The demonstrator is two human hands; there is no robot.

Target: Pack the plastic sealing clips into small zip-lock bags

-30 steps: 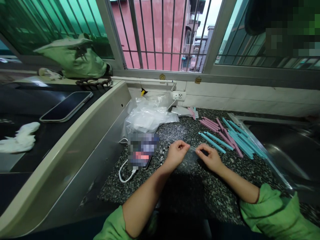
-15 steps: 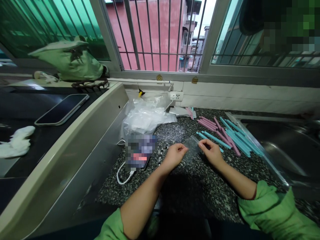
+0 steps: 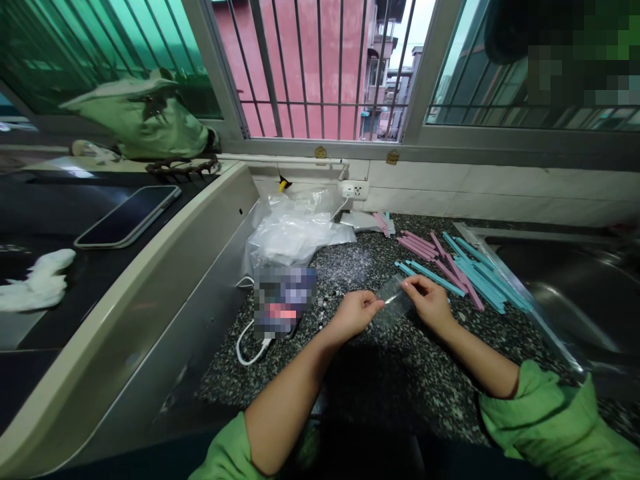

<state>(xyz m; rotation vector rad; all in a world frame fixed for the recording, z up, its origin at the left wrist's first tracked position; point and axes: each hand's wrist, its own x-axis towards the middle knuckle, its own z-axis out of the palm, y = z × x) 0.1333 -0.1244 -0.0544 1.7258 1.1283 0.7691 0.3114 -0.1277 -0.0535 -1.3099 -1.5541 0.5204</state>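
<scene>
Bench (image 3: 445, 383): dark speckled stone. At right, steel sink (image 3: 563, 350). Toward back left, heap of clear plastic (image 3: 290, 233). Near sink, loose spread of blue strips (image 3: 480, 283) and pink strips (image 3: 416, 247), partly crossing. In front of heap, phone (image 3: 300, 293), screen blurred, white cable attached. Left hand (image 3: 356, 313): pinching near edge of small clear bag (image 3: 395, 297). Right hand (image 3: 431, 307): pinching opposite upper corner. Bag between both hands, over bench, just beside blue strips; contact with stone unclear.
</scene>
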